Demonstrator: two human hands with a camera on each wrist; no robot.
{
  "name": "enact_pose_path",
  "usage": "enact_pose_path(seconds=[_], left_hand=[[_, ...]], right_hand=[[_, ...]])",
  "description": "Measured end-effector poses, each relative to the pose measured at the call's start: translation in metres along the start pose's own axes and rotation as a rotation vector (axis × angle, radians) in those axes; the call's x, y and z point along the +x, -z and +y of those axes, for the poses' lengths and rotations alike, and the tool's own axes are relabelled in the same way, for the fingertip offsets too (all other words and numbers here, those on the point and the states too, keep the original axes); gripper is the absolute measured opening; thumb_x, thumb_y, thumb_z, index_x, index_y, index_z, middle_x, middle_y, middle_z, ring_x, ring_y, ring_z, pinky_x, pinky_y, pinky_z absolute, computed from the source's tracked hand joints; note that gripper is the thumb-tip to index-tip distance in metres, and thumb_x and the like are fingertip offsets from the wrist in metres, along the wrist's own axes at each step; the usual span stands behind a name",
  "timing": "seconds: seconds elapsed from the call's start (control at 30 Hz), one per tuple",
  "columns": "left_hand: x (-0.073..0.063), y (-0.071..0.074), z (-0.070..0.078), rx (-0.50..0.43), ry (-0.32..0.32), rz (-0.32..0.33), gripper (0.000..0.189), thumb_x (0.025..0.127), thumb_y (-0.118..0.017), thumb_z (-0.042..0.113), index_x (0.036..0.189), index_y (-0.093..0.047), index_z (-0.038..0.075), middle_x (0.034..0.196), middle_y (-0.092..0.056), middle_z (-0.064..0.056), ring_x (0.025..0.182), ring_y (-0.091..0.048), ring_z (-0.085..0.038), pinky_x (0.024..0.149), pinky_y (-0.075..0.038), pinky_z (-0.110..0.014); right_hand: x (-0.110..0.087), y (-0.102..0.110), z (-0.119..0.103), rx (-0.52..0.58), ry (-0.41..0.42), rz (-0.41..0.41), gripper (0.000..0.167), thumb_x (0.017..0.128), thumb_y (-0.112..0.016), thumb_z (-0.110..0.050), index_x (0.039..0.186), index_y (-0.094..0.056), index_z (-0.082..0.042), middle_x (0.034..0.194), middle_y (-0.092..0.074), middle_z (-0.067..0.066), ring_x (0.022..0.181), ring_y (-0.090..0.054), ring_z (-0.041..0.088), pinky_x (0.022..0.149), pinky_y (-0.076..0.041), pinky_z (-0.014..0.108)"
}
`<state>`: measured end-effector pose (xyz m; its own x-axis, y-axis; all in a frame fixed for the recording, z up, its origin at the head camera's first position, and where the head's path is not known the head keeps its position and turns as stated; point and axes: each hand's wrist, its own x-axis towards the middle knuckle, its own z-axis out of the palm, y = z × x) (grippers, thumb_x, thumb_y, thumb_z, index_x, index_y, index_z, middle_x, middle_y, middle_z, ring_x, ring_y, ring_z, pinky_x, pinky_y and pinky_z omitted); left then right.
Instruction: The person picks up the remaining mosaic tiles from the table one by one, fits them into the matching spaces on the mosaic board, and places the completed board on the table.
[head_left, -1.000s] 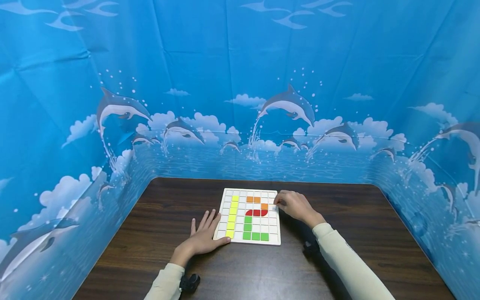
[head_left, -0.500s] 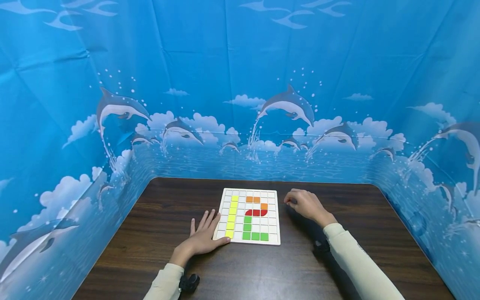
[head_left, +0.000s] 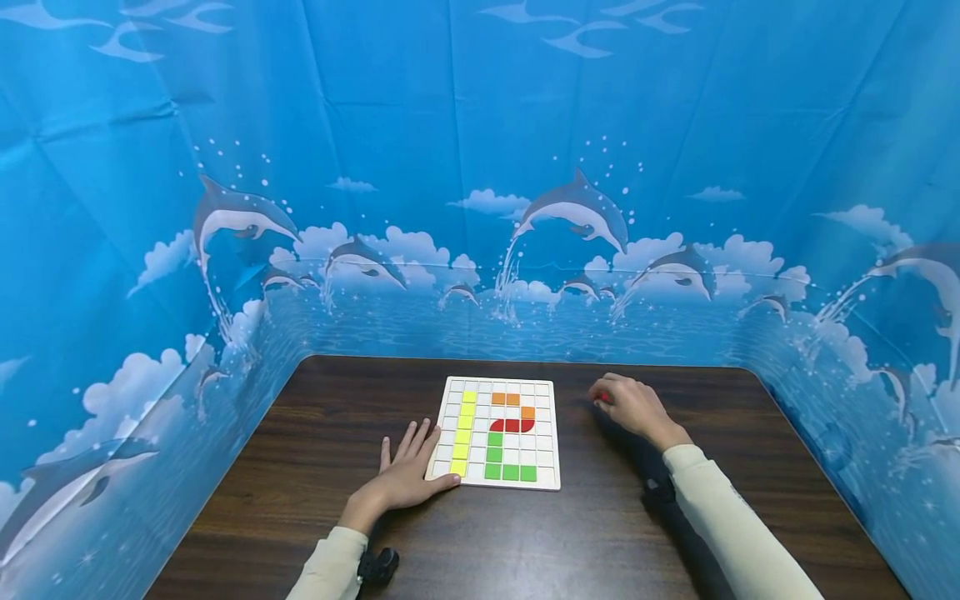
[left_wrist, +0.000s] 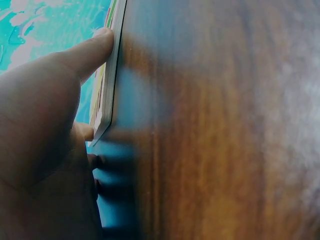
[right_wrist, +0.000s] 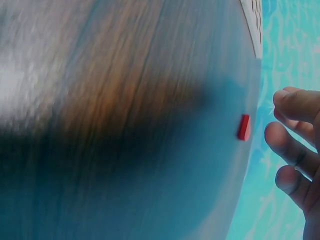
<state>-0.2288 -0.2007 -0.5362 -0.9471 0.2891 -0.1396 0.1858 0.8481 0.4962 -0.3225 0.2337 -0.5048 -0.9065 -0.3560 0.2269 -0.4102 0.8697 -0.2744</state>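
A white gridded board (head_left: 546, 442) lies on the dark wooden table. On it, yellow squares (head_left: 462, 436) form a column at the left; orange squares (head_left: 506, 399), red pieces (head_left: 512, 426) and green squares (head_left: 494, 455) form a shape to the right. My left hand (head_left: 402, 477) has its fingers spread, with the thumb (left_wrist: 95, 50) over the board's near left corner and the index finger at its left side. To the board's right, my right hand (head_left: 633, 407) hovers with bent fingers above a small red piece (right_wrist: 244, 128), which shows apart from the fingertips in the right wrist view.
The wooden table (head_left: 487, 550) extends on both sides of the board. A blue curtain (head_left: 480, 325) printed with dolphins stands around its back and sides. Black cameras sit on the wrists, the left wrist camera (head_left: 379, 567) resting close over the tabletop.
My right hand has moved right, away from the board's right edge, and a red piece now shows under its fingers. The left hand and the board have stayed in place.
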Motion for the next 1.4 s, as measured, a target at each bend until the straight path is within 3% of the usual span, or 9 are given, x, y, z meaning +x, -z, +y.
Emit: enact_pose_path(seconds=[0.2,0.5,0.67,0.87,1.1,1.4], left_hand=[[0.000,0.002,0.002,0.031,0.022,-0.024,0.104,0.096,-0.064,0.070,0.173,-0.019,0.016,0.181,-0.006,-0.011,0.169,0.001,-0.036,0.126,0.010,-0.074],[0.002,-0.008,-0.008,-0.016,-0.021,0.021,0.109,0.092,-0.061,0.078,0.172,-0.021,0.016,0.181,-0.008,-0.014,0.168,0.003,-0.037,0.123,0.015,-0.075],[0.002,-0.008,-0.009,-0.031,-0.042,0.031,0.110,0.092,-0.061,0.079,0.172,-0.023,0.014,0.181,-0.009,-0.016,0.167,0.003,-0.040,0.121,0.016,-0.078],[0.004,-0.010,-0.013,-0.035,-0.071,0.036,0.109,0.093,-0.060,0.079,0.172,-0.022,0.013,0.180,-0.007,-0.017,0.167,0.006,-0.040,0.118,0.018,-0.081],[-0.001,-0.002,-0.003,-0.030,-0.049,0.034,0.110,0.092,-0.061,0.079,0.171,-0.024,0.012,0.180,-0.010,-0.018,0.167,0.003,-0.040,0.120,0.018,-0.079],[0.003,-0.007,-0.007,-0.003,-0.010,0.029,0.110,0.091,-0.061,0.079,0.172,-0.023,0.014,0.181,-0.010,-0.015,0.168,0.001,-0.039,0.123,0.014,-0.076]], right_hand=[[0.001,0.000,0.009,-0.042,-0.041,0.016,0.012,0.096,-0.080,-0.016,0.108,-0.080,-0.016,0.115,-0.075,0.007,0.080,-0.067,0.019,0.066,-0.058,0.042],[0.003,-0.008,0.016,-0.046,-0.102,-0.010,0.019,0.097,-0.081,-0.021,0.113,-0.079,-0.012,0.121,-0.075,0.014,0.087,-0.071,0.028,0.076,-0.061,0.053],[0.003,-0.016,0.017,-0.064,-0.079,-0.008,0.016,0.096,-0.081,-0.020,0.111,-0.080,-0.012,0.113,-0.076,0.012,0.088,-0.072,0.029,0.077,-0.062,0.053],[0.002,-0.018,0.015,-0.082,-0.050,0.030,0.010,0.094,-0.080,-0.009,0.103,-0.080,-0.014,0.105,-0.076,0.008,0.081,-0.071,0.027,0.069,-0.060,0.049],[0.002,-0.016,0.013,-0.076,-0.070,0.019,0.016,0.092,-0.078,-0.002,0.106,-0.079,-0.011,0.109,-0.075,0.013,0.077,-0.069,0.025,0.067,-0.060,0.048],[-0.001,-0.018,0.014,-0.072,-0.061,0.028,0.013,0.093,-0.079,-0.004,0.102,-0.080,-0.013,0.109,-0.076,0.013,0.076,-0.069,0.024,0.064,-0.059,0.046]])
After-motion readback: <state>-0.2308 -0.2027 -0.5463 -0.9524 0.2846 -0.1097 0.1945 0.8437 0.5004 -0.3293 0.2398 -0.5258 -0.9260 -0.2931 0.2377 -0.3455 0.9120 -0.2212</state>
